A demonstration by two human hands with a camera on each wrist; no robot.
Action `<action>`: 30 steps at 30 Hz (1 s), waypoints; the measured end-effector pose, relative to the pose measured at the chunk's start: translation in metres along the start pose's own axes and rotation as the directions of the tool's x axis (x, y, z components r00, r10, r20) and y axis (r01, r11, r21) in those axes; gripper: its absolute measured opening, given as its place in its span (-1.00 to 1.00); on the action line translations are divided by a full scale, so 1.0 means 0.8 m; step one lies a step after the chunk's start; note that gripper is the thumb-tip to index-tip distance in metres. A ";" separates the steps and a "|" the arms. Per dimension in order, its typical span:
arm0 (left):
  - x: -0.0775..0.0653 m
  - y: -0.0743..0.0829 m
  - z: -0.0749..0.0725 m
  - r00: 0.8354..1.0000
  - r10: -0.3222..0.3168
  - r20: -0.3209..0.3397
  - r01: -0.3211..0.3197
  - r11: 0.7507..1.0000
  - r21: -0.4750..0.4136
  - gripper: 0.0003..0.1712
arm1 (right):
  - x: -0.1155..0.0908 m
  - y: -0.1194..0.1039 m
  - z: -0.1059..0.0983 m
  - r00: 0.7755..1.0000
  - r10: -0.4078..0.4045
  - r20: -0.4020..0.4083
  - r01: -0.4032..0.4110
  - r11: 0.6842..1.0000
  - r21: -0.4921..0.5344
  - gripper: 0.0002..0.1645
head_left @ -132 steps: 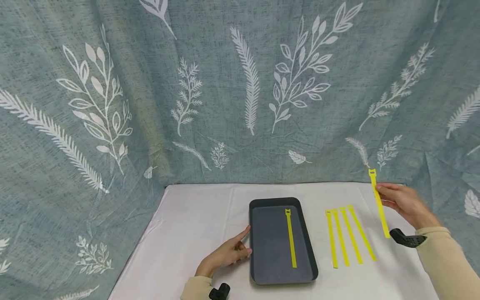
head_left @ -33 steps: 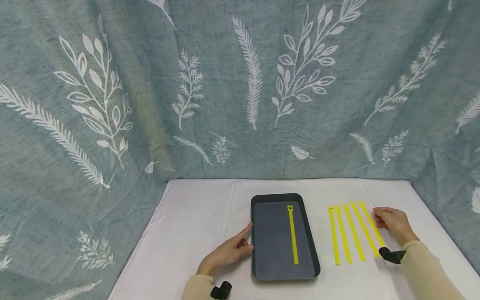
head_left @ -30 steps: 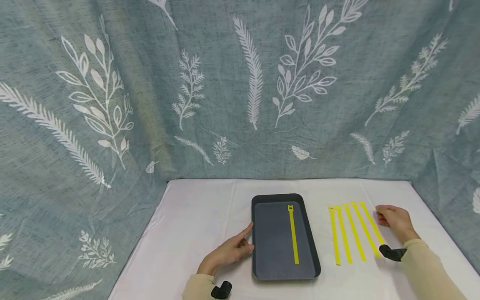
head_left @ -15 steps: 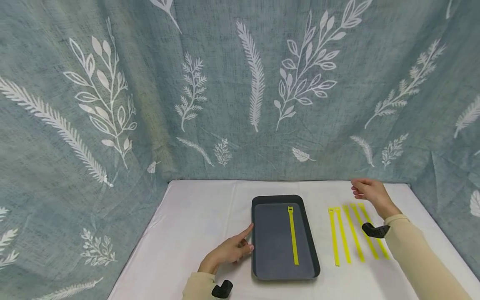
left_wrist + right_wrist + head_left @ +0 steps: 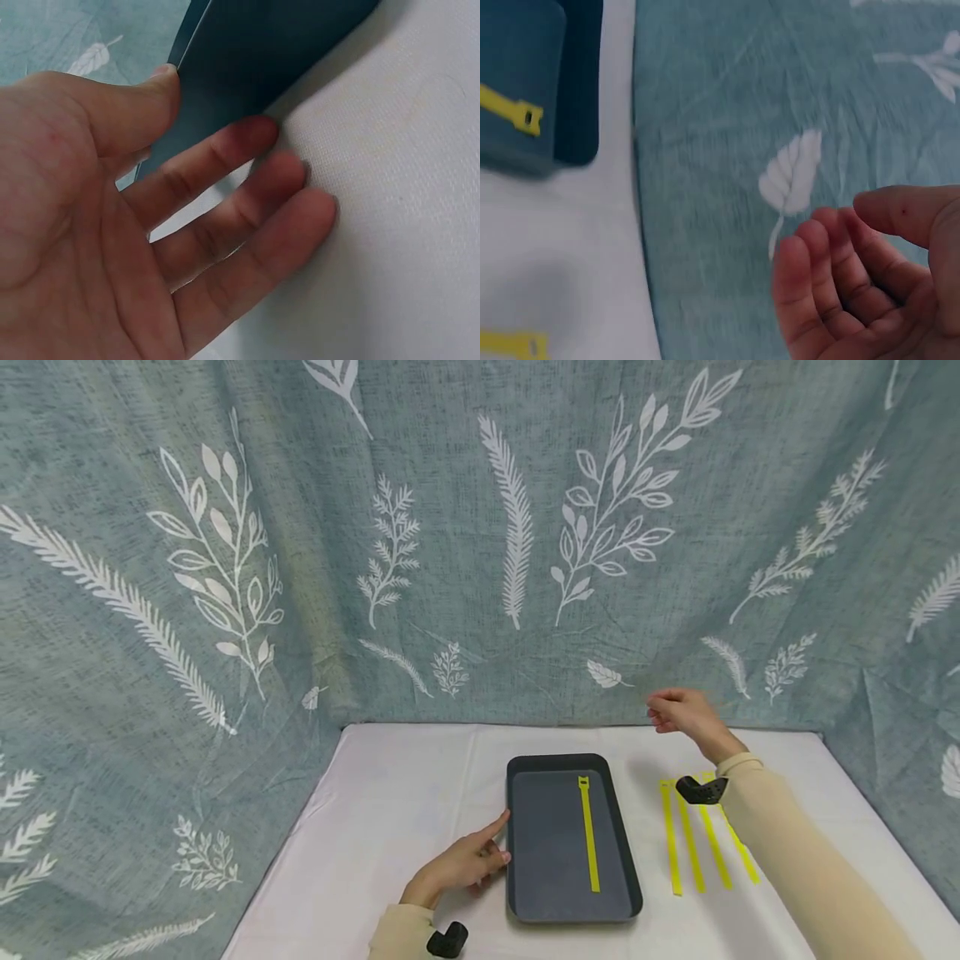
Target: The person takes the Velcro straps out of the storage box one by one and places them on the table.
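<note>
A dark grey rectangular tray (image 5: 551, 906) lies on the white table, with one yellow hook-and-loop cable tie (image 5: 590, 843) lying lengthwise in its right half. My left hand (image 5: 461, 864) touches the tray's left side with index finger and thumb. In the left wrist view, the thumb (image 5: 142, 105) is against the tray's wall (image 5: 232, 60) and the other fingers are slightly bent. My right hand (image 5: 690, 718) is raised near the table's far edge, right of the tray, fingers loosely curled and holding nothing. Several more yellow cable ties (image 5: 692, 852) lie fanned beside the tray, partly hidden by the right forearm.
White cloth covers the table (image 5: 397, 793). A blue-green curtain (image 5: 450, 568) with white leaf prints hangs behind it and at both sides. Both wrists carry black cameras, the right one (image 5: 702, 790) above the fanned ties.
Earlier my right hand held a cable tie; that tie now lies at the right end of the row. The emptied hand has since risen and moved left. My left hand has stayed at the tray.
</note>
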State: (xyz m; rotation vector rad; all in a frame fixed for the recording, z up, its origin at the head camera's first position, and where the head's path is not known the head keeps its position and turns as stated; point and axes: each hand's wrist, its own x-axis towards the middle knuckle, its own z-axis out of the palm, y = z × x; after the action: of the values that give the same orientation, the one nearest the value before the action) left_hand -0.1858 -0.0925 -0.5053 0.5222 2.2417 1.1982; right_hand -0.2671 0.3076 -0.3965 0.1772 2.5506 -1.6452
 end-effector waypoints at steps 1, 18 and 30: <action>0.000 0.000 0.000 1.000 -0.003 -0.003 0.003 1.000 0.003 -0.19 | 0.001 -0.003 0.006 1.000 -0.001 0.011 0.001 1.000 -0.004 -0.39; 0.003 0.008 0.000 0.998 -0.058 -0.010 0.058 0.997 -0.047 -0.17 | -0.009 -0.004 0.114 0.975 0.056 0.213 0.014 0.949 -0.315 -0.65; 0.001 0.021 0.001 0.996 -0.084 -0.041 0.084 0.996 -0.007 -0.16 | -0.025 0.016 0.159 0.941 0.194 0.278 -0.008 0.832 -0.555 -0.67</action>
State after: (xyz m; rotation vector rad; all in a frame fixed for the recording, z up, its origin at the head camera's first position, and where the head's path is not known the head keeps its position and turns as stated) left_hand -0.1846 -0.0830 -0.4914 0.3998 2.2709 1.1824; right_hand -0.2423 0.1956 -0.4572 -0.0079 2.5656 -0.7642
